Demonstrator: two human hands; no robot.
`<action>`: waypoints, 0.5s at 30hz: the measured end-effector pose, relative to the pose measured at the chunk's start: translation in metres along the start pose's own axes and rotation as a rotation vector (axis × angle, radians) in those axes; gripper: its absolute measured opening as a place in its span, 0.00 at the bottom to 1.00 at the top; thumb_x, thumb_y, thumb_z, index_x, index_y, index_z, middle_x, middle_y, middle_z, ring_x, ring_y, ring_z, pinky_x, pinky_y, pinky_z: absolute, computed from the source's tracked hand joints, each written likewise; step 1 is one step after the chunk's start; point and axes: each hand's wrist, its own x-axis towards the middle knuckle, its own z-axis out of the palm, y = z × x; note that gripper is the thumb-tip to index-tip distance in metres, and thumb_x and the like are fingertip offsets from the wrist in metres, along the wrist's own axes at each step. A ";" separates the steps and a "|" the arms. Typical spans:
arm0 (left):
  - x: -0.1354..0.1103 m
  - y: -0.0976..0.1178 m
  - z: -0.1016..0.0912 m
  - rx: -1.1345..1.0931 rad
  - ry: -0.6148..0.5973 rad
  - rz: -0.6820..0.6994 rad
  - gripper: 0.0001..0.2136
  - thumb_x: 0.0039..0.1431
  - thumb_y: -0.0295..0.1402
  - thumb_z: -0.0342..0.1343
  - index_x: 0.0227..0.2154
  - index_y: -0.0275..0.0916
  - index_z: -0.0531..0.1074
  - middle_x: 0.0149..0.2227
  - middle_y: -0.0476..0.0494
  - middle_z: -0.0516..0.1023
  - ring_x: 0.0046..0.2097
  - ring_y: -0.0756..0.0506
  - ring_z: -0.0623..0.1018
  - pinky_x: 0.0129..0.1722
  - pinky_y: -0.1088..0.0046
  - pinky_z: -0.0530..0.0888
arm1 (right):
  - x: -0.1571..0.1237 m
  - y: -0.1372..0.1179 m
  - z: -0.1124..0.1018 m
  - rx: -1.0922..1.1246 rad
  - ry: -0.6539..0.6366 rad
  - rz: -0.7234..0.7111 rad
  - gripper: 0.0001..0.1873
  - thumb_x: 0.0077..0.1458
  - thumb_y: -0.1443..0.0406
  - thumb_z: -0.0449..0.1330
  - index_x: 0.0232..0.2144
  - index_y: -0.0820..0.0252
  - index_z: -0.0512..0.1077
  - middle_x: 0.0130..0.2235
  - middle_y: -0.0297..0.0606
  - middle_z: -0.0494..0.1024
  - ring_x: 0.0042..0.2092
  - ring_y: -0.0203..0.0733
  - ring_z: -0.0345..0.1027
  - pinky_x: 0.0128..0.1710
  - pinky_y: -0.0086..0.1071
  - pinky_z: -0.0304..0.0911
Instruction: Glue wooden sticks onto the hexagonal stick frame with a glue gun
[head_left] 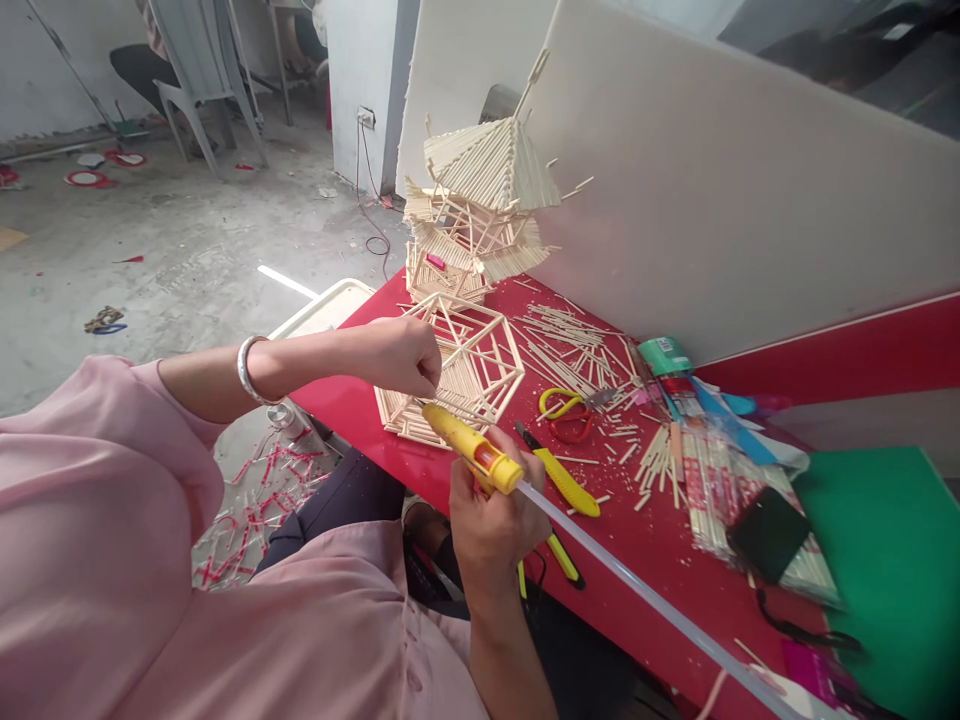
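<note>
My right hand (499,500) is wrapped around a yellow hot glue gun (469,445), with a long clear glue stick (645,590) trailing out of its back. The gun's nozzle points at the near-left side of a polygonal frame of thin wooden sticks (502,345) lying on the red table (622,570). Just above the nozzle, my left hand (405,355) is closed over the frame's left part. Its fingertips face away and down, so whatever they pinch is hidden. Behind the frame stands a tiered model of wooden sticks (487,165) with sloped roofs.
Loose sticks (570,340) lie scattered right of the frame. Scissors (566,415) and a yellow utility knife (566,480) rest near my right hand. Packed sticks (712,480), a dark block (769,535) and a green board (877,560) are farther right. A pale panel (637,170) rises behind the table.
</note>
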 end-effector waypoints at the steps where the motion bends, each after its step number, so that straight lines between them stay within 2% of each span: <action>1: 0.000 0.000 0.000 0.000 0.001 0.006 0.06 0.47 0.29 0.55 0.23 0.37 0.78 0.22 0.52 0.76 0.25 0.54 0.69 0.25 0.77 0.60 | 0.000 0.000 0.000 -0.002 0.000 0.000 0.15 0.58 0.70 0.61 0.49 0.62 0.71 0.35 0.39 0.78 0.34 0.41 0.71 0.35 0.31 0.65; 9: -0.001 0.004 -0.001 0.002 -0.021 -0.023 0.06 0.47 0.28 0.56 0.23 0.37 0.78 0.23 0.51 0.76 0.25 0.54 0.69 0.25 0.76 0.60 | -0.001 0.000 0.000 0.014 0.006 0.010 0.18 0.58 0.70 0.59 0.52 0.60 0.71 0.35 0.38 0.77 0.35 0.41 0.72 0.35 0.31 0.65; 15: -0.001 0.007 -0.003 0.012 -0.041 -0.054 0.07 0.48 0.29 0.55 0.23 0.37 0.78 0.24 0.51 0.76 0.26 0.54 0.69 0.27 0.76 0.60 | -0.004 0.001 0.001 0.004 -0.016 0.008 0.16 0.57 0.70 0.60 0.49 0.60 0.71 0.35 0.38 0.78 0.35 0.41 0.72 0.35 0.31 0.65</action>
